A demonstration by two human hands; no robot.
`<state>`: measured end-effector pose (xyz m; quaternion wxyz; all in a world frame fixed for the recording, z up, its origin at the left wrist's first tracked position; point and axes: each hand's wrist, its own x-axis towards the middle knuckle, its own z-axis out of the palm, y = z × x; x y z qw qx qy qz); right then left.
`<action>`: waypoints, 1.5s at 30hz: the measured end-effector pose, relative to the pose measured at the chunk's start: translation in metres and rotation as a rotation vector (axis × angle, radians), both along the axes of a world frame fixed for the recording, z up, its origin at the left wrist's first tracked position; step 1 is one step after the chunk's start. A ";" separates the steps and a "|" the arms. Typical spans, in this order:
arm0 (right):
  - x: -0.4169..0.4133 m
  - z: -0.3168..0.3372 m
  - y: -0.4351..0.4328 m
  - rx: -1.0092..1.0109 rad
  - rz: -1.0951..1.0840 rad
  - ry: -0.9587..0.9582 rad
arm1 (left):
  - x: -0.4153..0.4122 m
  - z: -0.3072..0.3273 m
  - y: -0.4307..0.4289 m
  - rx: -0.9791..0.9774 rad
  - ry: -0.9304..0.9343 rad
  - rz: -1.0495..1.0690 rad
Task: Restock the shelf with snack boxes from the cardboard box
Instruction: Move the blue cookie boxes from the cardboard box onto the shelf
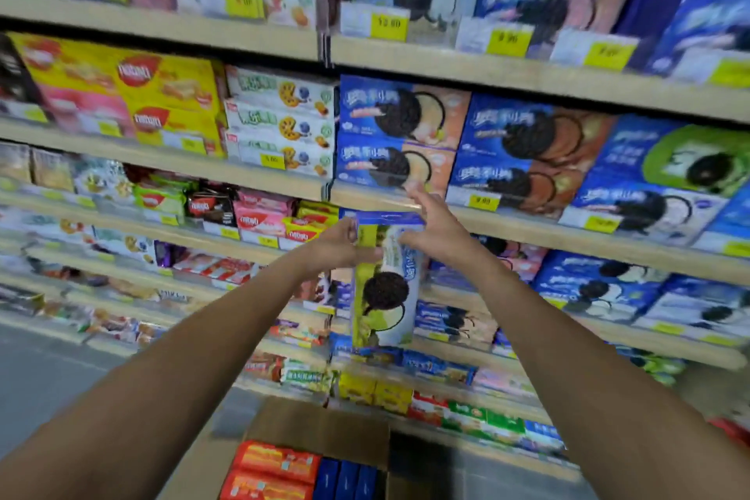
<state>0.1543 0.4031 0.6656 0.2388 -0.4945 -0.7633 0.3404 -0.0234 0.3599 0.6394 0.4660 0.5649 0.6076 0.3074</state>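
Our left grip (339,244) clasps the left edge of a green-and-white cookie box (383,284), and our right grip (434,227) closes on its upper right corner with some fingers spread. We hold the box upright on its short end in front of the shelf (507,223), level with the rail under the blue cookie rows, not yet set down.

On the left we read "nabati" on red-badged yellow boxes (170,101) and on smaller red and pink packs (259,221) one shelf below. Next come white boxes (280,122) showing chip cookies, their lettering too blurred to read. To the right, blue boxes (397,134) carry black sandwich cookies. Yellow price tags (483,202) hang along the rails; one reads about "9.90".

Below us, an open cardboard box (320,430) sits on the floor, holding orange-red packs (276,463) on its left and dark blue boxes (345,479) standing on edge beside them.
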 end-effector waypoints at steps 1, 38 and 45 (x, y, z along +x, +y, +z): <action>0.003 0.017 0.000 0.034 -0.042 0.018 | -0.001 0.018 0.000 0.019 -0.068 0.016; 0.017 0.257 0.116 0.447 -0.473 0.536 | 0.017 0.243 0.125 1.020 0.635 0.458; -0.004 0.274 0.157 0.448 -0.455 0.448 | 0.010 0.280 0.178 1.006 1.310 0.278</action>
